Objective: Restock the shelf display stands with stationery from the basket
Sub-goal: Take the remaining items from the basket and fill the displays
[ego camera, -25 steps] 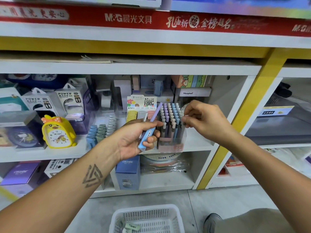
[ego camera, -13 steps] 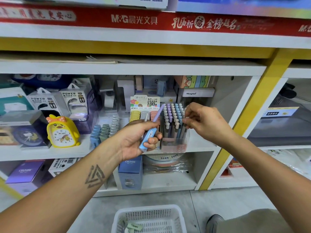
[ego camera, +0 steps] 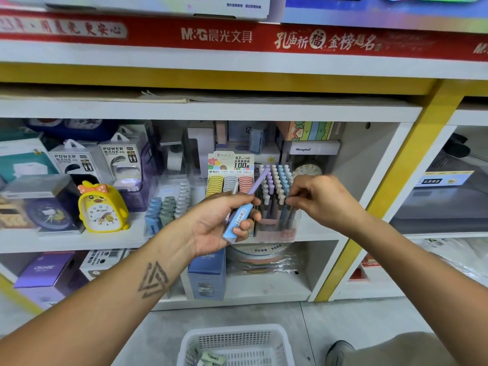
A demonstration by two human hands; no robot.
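My left hand (ego camera: 224, 220) grips pastel pens: a blue one with a barcode label (ego camera: 237, 220) and a purple one (ego camera: 260, 180) poking up toward the shelf. It is just left of a clear pen display stand (ego camera: 277, 228) full of upright purple, blue and beige pens on the middle shelf. My right hand (ego camera: 319, 199) is at the stand's right side, its fingertips pinching a pen standing in it. A white plastic basket (ego camera: 274, 336) sits on the floor below, with a few small items inside.
A lead-refill display (ego camera: 231, 175) stands left of the pen stand, then an eraser stand (ego camera: 166, 210), a yellow duck clock (ego camera: 101, 207) and power bank boxes (ego camera: 76, 159). A yellow post (ego camera: 390, 191) borders the bay on the right. My shoe (ego camera: 339, 351) is beside the basket.
My right hand has dropped slightly along the stand's right side. The left hand keeps holding the pens in about the same place.
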